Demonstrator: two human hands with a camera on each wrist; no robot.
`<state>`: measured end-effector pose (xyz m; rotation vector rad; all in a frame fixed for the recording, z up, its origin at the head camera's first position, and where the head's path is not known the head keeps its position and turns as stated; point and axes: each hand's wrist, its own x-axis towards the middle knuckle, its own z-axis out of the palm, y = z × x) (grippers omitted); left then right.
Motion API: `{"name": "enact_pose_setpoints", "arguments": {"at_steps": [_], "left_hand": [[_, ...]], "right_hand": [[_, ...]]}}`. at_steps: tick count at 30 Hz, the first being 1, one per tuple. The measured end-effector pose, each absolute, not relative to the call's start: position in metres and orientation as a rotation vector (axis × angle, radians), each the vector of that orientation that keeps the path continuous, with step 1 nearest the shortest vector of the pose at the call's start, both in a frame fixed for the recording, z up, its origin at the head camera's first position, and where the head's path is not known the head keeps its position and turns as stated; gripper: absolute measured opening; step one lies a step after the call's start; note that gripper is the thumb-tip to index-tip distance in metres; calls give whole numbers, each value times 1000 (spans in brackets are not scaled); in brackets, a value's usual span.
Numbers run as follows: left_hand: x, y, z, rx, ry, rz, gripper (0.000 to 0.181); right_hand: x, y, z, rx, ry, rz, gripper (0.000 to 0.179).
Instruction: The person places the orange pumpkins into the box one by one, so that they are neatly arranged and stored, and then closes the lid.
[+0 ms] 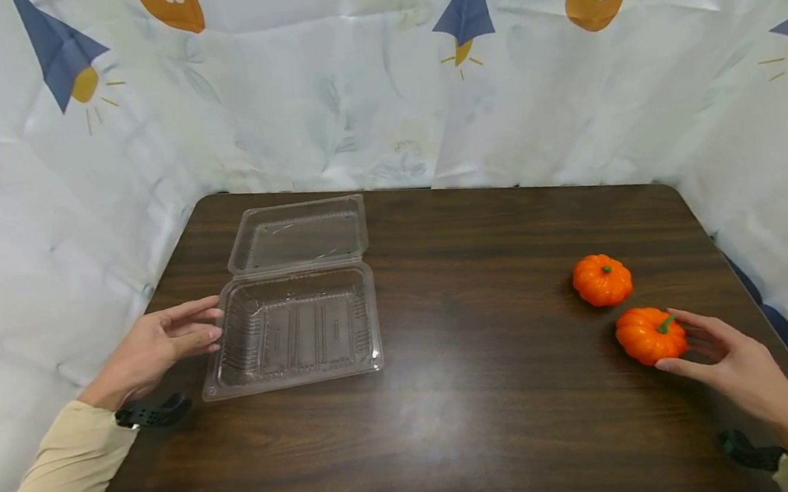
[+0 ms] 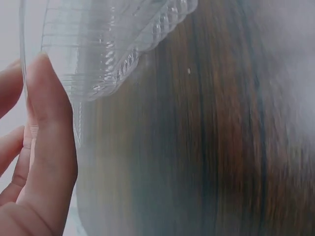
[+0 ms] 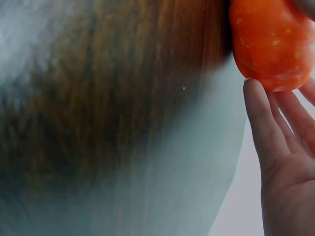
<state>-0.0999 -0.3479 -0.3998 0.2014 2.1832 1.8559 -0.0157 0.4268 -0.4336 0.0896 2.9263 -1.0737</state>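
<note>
At the left of the head view, my left hand pinches the left rim of a clear plastic clamshell container. In the left wrist view the thin rim passes between the thumb and the fingers. The container's lid lies folded back behind the tray part, and nothing lies inside. Over on the right, my right hand holds a small orange pumpkin with a green stem, thumb at its near side and fingers at its far side. In the right wrist view the thumb tip touches the pumpkin.
A second small orange pumpkin sits just behind the held one, to its left. All stands on a dark wood-grain table with rounded far corners. A patterned white cloth hangs around its back and sides.
</note>
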Motion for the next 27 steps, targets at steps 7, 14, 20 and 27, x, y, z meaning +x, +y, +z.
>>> {"name": "enact_pose_setpoints", "arguments": {"at_steps": [7,14,20,27], "left_hand": [[-105,-336,-402,183,2171,1834,63],[-108,-322,-404,200,2176,1795,65],[-110,-310,-406,219,2176,1773,64],[-113,-294,-407,214,2156,1768,64]], "right_hand": [[-14,428,-434,-32,2913,-1163,80],[-14,428,-433,-78,2874,-1168,80],[-15,426,-434,-83,2891,-1157,81],[-21,423,-433,-63,2915,-1242,79]]}}
